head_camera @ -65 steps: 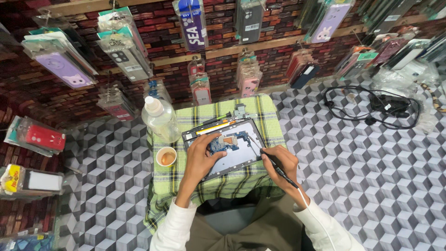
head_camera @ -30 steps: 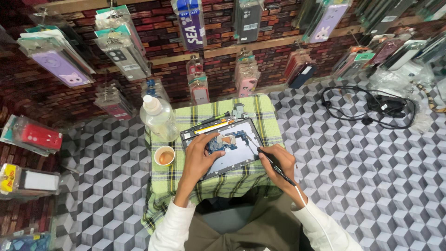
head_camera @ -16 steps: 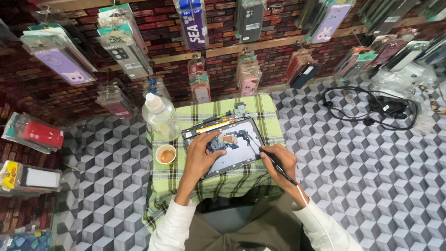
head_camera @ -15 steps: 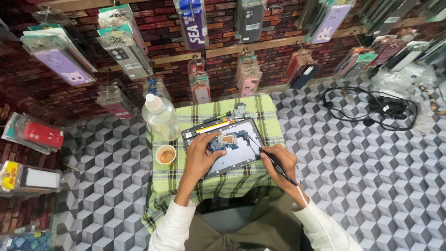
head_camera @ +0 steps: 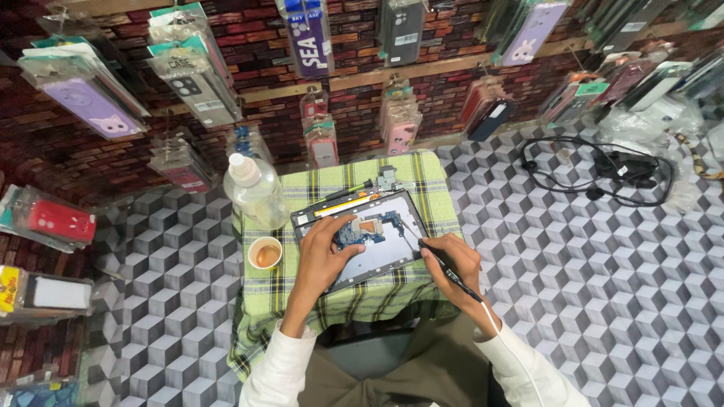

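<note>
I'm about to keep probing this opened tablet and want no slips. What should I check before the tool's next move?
1. Left hand steadies the opened tablet: ok, it rests on it.
2. Right hand grips the thin dark tool: ok.
3. Tool tip on the intended spot: cannot tell, too small.
4. Cup of tea clear of the tablet: ok, apart but close.
5. Plastic bottle capped and upright: ok.
6. Tablet fully on the checked cloth: ok.
</note>
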